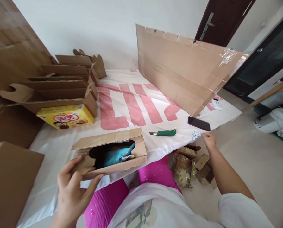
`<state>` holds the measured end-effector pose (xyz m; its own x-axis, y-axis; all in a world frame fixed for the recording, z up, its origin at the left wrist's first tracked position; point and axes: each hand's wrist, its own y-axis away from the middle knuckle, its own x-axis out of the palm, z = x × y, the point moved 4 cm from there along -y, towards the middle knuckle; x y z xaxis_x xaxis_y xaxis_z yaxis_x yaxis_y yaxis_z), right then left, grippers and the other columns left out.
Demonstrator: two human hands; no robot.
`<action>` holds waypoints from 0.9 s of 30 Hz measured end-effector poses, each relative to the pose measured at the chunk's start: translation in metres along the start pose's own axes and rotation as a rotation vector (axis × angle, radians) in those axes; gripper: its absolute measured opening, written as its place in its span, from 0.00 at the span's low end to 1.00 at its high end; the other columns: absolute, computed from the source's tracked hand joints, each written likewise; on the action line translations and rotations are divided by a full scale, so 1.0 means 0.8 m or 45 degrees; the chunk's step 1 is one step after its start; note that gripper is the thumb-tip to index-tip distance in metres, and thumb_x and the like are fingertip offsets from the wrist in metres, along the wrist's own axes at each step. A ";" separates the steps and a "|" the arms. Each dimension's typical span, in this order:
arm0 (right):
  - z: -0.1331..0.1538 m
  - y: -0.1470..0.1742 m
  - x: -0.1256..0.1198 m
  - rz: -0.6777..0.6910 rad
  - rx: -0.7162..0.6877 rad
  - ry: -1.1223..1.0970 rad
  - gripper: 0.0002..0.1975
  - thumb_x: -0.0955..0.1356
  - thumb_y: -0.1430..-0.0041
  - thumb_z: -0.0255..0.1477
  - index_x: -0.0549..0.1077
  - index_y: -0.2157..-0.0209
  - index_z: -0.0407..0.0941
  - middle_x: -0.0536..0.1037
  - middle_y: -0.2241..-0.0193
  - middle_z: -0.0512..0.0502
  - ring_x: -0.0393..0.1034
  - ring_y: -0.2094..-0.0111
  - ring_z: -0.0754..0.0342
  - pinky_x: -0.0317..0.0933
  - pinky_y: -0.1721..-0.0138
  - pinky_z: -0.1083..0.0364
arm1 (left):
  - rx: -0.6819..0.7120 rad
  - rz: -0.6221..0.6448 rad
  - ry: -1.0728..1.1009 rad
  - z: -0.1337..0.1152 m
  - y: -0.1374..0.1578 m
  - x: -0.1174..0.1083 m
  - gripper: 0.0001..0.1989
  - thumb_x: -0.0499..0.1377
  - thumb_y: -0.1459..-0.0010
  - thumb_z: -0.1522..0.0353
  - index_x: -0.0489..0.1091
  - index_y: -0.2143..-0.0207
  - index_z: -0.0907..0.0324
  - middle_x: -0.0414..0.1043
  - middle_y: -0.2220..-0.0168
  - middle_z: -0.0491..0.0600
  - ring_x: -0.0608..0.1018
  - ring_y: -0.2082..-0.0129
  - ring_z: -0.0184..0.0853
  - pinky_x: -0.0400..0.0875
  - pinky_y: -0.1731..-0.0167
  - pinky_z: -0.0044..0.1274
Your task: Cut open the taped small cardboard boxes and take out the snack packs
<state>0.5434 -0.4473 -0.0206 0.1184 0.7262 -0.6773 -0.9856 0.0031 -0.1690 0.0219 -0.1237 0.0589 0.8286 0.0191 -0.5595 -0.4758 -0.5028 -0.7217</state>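
My left hand [76,183] grips the left end of a small open cardboard box [122,166] at the table's front edge, thumb along the near side and fingers over the end flap. Inside the box lies a blue packet [116,156]; its far long flap stands raised. My right hand [209,140] is at the table edge, fingers curled in against the cloth, just below a dark phone [198,123]. Whether those fingers pinch anything is hidden. A green utility knife [166,133] with its blade out lies between the box and the phone.
Several open cardboard boxes [60,84] stand in a row at the left, behind a yellow snack box [66,117]. A large cardboard sheet [177,66] stands upright at the back right. A closed carton [12,183] is near left. Cardboard scraps [185,161] lie below the table.
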 end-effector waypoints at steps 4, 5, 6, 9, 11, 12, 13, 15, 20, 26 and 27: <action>0.022 -0.012 -0.004 -0.103 -0.003 -0.016 0.08 0.68 0.41 0.33 0.70 0.65 0.42 0.68 0.77 0.53 0.63 0.76 0.57 0.64 0.69 0.53 | -0.025 0.022 -0.045 0.000 0.003 0.000 0.08 0.64 0.45 0.65 0.69 0.63 0.56 0.60 0.44 0.56 0.68 0.43 0.49 0.66 0.44 0.43; 0.037 -0.012 -0.002 -0.105 -0.053 -0.052 0.08 0.68 0.43 0.32 0.70 0.66 0.42 0.66 0.78 0.54 0.62 0.77 0.56 0.63 0.68 0.52 | -0.027 0.033 -0.056 0.000 0.004 0.000 0.09 0.64 0.44 0.65 0.69 0.63 0.56 0.60 0.44 0.56 0.68 0.44 0.49 0.67 0.45 0.43; 0.054 -0.010 0.003 -0.094 -0.115 -0.092 0.08 0.67 0.45 0.32 0.70 0.65 0.42 0.66 0.79 0.54 0.62 0.77 0.55 0.63 0.67 0.51 | -0.032 0.051 -0.066 -0.001 0.004 0.001 0.09 0.63 0.44 0.65 0.69 0.63 0.56 0.60 0.44 0.56 0.69 0.44 0.49 0.68 0.46 0.42; 0.121 0.014 0.025 0.021 -0.347 -0.219 0.10 0.67 0.48 0.35 0.71 0.66 0.44 0.70 0.76 0.51 0.65 0.74 0.53 0.63 0.64 0.50 | -0.061 0.095 -0.076 -0.003 0.008 0.001 0.08 0.63 0.43 0.66 0.68 0.62 0.57 0.58 0.43 0.56 0.70 0.45 0.47 0.71 0.49 0.39; 0.172 0.045 0.040 0.162 -0.543 -0.300 0.11 0.67 0.49 0.37 0.72 0.67 0.45 0.74 0.72 0.48 0.67 0.71 0.52 0.64 0.62 0.50 | -0.078 0.113 -0.073 -0.006 0.012 0.000 0.07 0.62 0.43 0.67 0.68 0.62 0.57 0.57 0.42 0.56 0.69 0.44 0.46 0.72 0.50 0.37; 0.199 0.065 0.047 0.251 -0.661 -0.340 0.12 0.68 0.49 0.38 0.73 0.67 0.45 0.75 0.71 0.47 0.68 0.70 0.51 0.64 0.62 0.50 | -0.085 0.118 -0.073 -0.008 0.014 -0.001 0.07 0.62 0.43 0.68 0.68 0.62 0.57 0.57 0.42 0.56 0.69 0.43 0.46 0.72 0.50 0.37; 0.226 0.086 0.052 0.353 -0.800 -0.382 0.12 0.68 0.47 0.39 0.73 0.66 0.46 0.76 0.69 0.46 0.69 0.69 0.51 0.65 0.63 0.51 | -0.093 0.123 -0.072 -0.010 0.016 -0.002 0.07 0.62 0.43 0.68 0.68 0.62 0.57 0.57 0.42 0.56 0.68 0.43 0.46 0.72 0.49 0.37; 0.277 0.131 0.060 0.581 -1.050 -0.461 0.12 0.67 0.44 0.39 0.74 0.64 0.46 0.77 0.67 0.45 0.70 0.68 0.51 0.65 0.63 0.52 | -0.102 0.131 -0.069 -0.013 0.019 -0.003 0.07 0.62 0.42 0.69 0.67 0.62 0.57 0.57 0.42 0.57 0.68 0.42 0.46 0.72 0.49 0.37; 0.371 0.220 0.087 1.190 -1.244 -0.490 0.15 0.64 0.38 0.41 0.76 0.63 0.46 0.77 0.63 0.43 0.71 0.63 0.50 0.65 0.64 0.53 | -0.112 0.133 -0.056 -0.019 0.020 -0.006 0.06 0.61 0.42 0.70 0.67 0.62 0.57 0.57 0.42 0.58 0.67 0.41 0.46 0.72 0.48 0.36; 0.420 0.269 0.123 1.417 -1.337 -0.291 0.10 0.69 0.44 0.37 0.75 0.73 0.46 0.76 0.68 0.46 0.70 0.66 0.51 0.63 0.63 0.51 | -0.142 0.163 -0.053 -0.018 0.020 -0.005 0.06 0.61 0.41 0.69 0.67 0.62 0.58 0.56 0.42 0.59 0.65 0.40 0.46 0.72 0.48 0.36; 0.423 0.274 0.124 1.396 -1.362 -0.284 0.07 0.71 0.46 0.34 0.75 0.74 0.46 0.75 0.68 0.46 0.70 0.66 0.51 0.63 0.62 0.51 | -0.151 0.170 -0.049 -0.017 0.020 -0.005 0.06 0.61 0.41 0.69 0.67 0.62 0.58 0.56 0.42 0.59 0.65 0.40 0.46 0.72 0.48 0.36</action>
<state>0.2984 -0.1421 0.1179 -0.6954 0.1281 -0.7071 -0.0194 -0.9870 -0.1598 0.0151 -0.1437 0.0549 0.7474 -0.0231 -0.6640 -0.5409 -0.6015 -0.5879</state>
